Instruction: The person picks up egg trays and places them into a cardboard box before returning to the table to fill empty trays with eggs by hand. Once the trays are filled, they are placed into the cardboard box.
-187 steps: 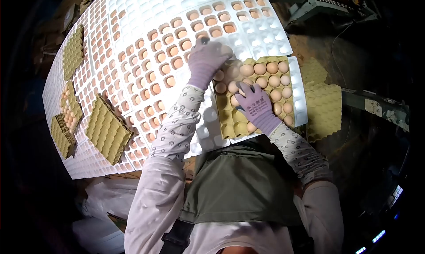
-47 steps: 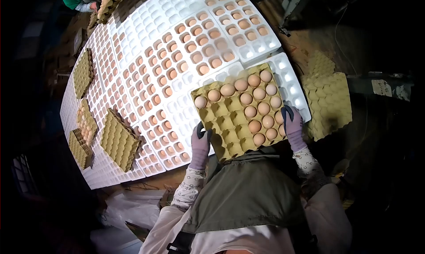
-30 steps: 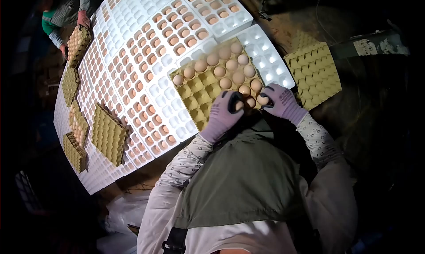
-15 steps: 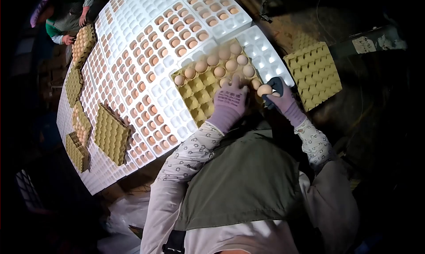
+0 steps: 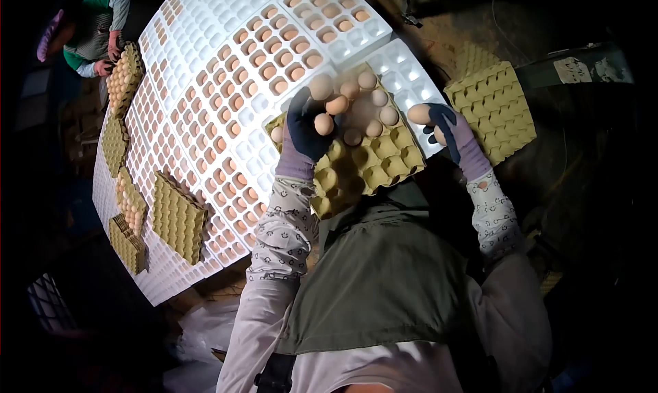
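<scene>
A brown pulp egg tray (image 5: pixel 373 163) lies on the white plastic trays (image 5: pixel 205 64) right in front of me, with several eggs left in its far rows and its near rows bare. My left hand (image 5: pixel 308 129), in a purple glove with a dark palm, is raised over the tray's left part and holds several eggs (image 5: pixel 323 124). My right hand (image 5: pixel 445 129), gloved the same way, is lifted at the tray's right edge with an egg (image 5: pixel 419 113) in its fingers.
White trays with many eggs cover the long table. A stack of bare pulp trays (image 5: pixel 492 108) sits to the right. More pulp trays (image 5: pixel 177 217) lie at the left edge. Another person (image 5: pixel 89 37) handles a filled tray (image 5: pixel 123 78) at the far left.
Both my hands have picked eggs out of the tray's near rows and lifted them. The near rows, filled before, now stand bare. The person at far left shifted slightly.
</scene>
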`<action>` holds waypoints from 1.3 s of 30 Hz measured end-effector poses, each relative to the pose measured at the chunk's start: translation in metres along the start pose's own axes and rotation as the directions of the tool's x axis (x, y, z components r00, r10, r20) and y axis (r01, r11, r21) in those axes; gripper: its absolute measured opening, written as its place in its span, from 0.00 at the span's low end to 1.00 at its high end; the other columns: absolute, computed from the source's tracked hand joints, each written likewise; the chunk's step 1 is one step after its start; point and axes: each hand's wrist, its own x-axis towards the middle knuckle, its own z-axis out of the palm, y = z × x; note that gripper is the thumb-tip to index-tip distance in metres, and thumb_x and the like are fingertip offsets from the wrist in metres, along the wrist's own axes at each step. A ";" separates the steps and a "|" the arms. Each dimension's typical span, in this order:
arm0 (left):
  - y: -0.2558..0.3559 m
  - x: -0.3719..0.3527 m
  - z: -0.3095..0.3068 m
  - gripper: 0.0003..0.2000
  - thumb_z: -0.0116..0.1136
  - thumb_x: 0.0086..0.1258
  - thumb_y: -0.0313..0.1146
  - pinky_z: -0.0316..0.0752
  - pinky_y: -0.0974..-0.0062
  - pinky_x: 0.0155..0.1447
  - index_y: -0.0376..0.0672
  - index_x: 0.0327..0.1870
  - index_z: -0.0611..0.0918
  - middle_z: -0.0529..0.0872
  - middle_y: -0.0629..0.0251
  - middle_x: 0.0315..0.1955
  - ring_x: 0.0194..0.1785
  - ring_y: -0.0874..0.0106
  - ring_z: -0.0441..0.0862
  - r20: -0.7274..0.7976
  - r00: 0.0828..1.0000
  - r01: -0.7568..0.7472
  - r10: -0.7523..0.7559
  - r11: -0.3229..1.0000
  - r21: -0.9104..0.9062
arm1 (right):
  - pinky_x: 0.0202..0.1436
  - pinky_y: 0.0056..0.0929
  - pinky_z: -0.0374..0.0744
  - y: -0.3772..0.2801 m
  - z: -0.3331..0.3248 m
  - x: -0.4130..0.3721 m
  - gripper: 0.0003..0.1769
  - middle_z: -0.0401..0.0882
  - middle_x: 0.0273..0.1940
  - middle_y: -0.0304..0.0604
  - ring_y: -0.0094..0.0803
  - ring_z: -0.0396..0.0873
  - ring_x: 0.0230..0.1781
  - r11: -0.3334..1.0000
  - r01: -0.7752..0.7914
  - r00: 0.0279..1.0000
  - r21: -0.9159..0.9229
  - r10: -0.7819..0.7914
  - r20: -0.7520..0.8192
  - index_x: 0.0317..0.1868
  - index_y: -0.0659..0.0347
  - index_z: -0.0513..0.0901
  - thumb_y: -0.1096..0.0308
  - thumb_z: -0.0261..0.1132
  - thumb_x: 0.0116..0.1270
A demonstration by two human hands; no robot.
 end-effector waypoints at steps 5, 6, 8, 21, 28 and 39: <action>0.017 0.056 -0.010 0.16 0.58 0.78 0.32 0.80 0.79 0.44 0.43 0.64 0.80 0.85 0.64 0.53 0.44 0.72 0.85 -0.019 0.994 -0.077 0.106 0.823 0.563 | 0.40 0.28 0.83 -0.026 0.002 0.037 0.30 0.84 0.48 0.46 0.32 0.85 0.38 0.984 0.079 0.985 0.162 -0.053 -0.162 0.62 0.66 0.78 0.48 0.68 0.74; 0.029 0.087 -0.003 0.16 0.64 0.74 0.38 0.78 0.82 0.41 0.44 0.59 0.85 0.87 0.69 0.47 0.37 0.73 0.84 -0.305 0.849 0.460 -0.432 0.888 0.023 | 0.38 0.27 0.82 -0.037 0.008 0.051 0.28 0.84 0.46 0.45 0.30 0.84 0.38 0.985 0.085 0.982 0.151 -0.057 -0.182 0.59 0.66 0.80 0.50 0.69 0.73; 0.017 0.121 0.002 0.18 0.70 0.65 0.45 0.80 0.71 0.48 0.50 0.54 0.88 0.88 0.68 0.46 0.46 0.66 0.84 -0.371 0.928 0.303 -0.018 0.617 0.726 | 0.35 0.26 0.80 -0.042 0.010 0.097 0.19 0.84 0.38 0.39 0.25 0.81 0.33 0.990 0.129 0.977 0.060 -0.116 -0.180 0.52 0.64 0.84 0.57 0.72 0.71; 0.025 0.100 -0.065 0.21 0.60 0.69 0.31 0.82 0.70 0.51 0.45 0.64 0.83 0.87 0.60 0.50 0.44 0.69 0.87 -0.446 0.892 0.322 0.079 0.582 0.747 | 0.55 0.49 0.83 -0.056 0.074 0.260 0.29 0.71 0.66 0.50 0.44 0.82 0.58 0.199 -0.001 0.933 -0.980 -0.352 -0.073 0.71 0.38 0.73 0.44 0.61 0.72; 0.014 0.080 -0.060 0.43 0.70 0.61 0.39 0.82 0.62 0.54 0.58 0.80 0.63 0.88 0.65 0.54 0.49 0.62 0.88 -0.307 0.934 0.353 -0.184 0.332 0.875 | 0.49 0.26 0.82 -0.082 0.154 0.211 0.24 0.88 0.45 0.40 0.25 0.83 0.41 0.959 0.010 0.978 -0.284 0.050 0.202 0.58 0.57 0.85 0.67 0.75 0.61; -0.022 0.025 -0.092 0.31 0.55 0.67 0.27 0.66 0.60 0.75 0.44 0.74 0.70 0.72 0.49 0.71 0.73 0.53 0.71 -0.309 0.941 0.135 0.137 0.685 0.716 | 0.72 0.54 0.68 -0.034 0.191 0.174 0.24 0.74 0.69 0.48 0.48 0.70 0.69 -0.059 0.612 0.642 -0.788 -0.544 0.540 0.67 0.53 0.79 0.56 0.61 0.74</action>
